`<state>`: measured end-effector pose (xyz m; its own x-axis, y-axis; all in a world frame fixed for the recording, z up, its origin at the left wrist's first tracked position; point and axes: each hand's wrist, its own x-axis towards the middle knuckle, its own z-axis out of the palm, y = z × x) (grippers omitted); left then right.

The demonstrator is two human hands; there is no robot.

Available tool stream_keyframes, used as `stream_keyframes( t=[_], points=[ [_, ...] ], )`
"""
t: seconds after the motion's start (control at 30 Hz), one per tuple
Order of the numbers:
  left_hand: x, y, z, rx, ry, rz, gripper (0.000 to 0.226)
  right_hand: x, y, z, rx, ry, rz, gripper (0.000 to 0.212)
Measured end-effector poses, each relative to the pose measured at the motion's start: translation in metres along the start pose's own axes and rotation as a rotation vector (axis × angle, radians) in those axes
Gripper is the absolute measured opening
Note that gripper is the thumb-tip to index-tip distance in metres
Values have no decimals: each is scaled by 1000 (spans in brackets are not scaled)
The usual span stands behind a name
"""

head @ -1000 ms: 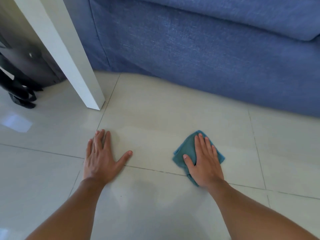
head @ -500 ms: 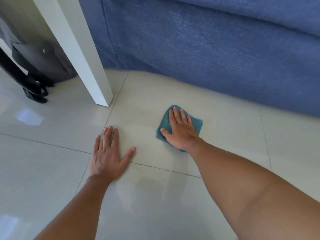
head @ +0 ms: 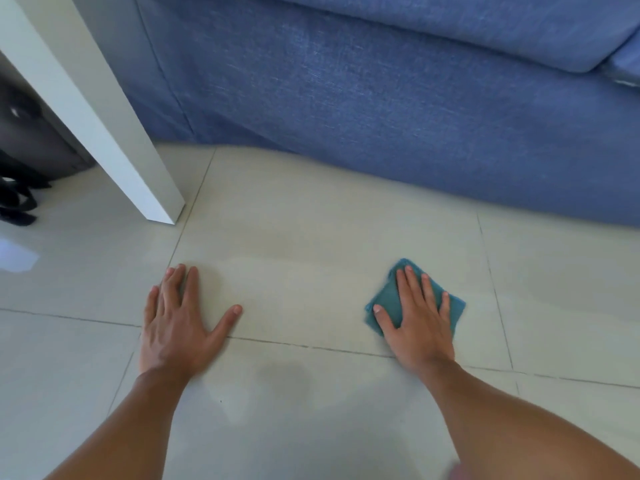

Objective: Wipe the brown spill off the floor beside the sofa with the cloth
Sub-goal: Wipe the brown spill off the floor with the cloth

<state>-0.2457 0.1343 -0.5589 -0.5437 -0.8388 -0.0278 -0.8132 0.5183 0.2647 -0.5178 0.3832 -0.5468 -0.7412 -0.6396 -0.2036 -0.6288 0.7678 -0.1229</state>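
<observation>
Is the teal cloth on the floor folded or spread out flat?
Folded: the teal cloth forms a small thick pad with a layered left edge under the flat right hand.

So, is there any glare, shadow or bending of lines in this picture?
Head view: bright glare on the glossy pale tile floor at far left; a soft dark shadow on the tiles between the forearms; the blue fabric sofa's bottom edge curves from wide-angle distortion.

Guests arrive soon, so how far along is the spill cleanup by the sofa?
No brown shows on the floor, only a faint damp sheen. The right hand presses the cloth flat; the left hand braces. Left: drying passes, lifting the cloth.
</observation>
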Motion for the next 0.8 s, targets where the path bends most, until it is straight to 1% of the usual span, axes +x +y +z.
stream_keyframes(
  t=[0.1, 0.2, 0.53, 0.67, 0.8],
  points=[
    [1, -2, 2, 4, 4, 2, 106, 32, -6, -3, 26, 11, 101, 90],
    [1, -2, 2, 10, 6, 6, 106, 58, -26, -5, 22, 10, 116, 86],
    [1, 1, -1, 1, 11, 6, 99, 118, -71, -11, -28, 19, -91, 85],
    [1, -1, 0, -11, 4, 9, 94, 134, -87, -11, -61, 13, -238, 84],
    [2, -1, -1, -13, -4, 5, 94, 145, -109, -9, -85, 3, -383, 85]
  ],
)
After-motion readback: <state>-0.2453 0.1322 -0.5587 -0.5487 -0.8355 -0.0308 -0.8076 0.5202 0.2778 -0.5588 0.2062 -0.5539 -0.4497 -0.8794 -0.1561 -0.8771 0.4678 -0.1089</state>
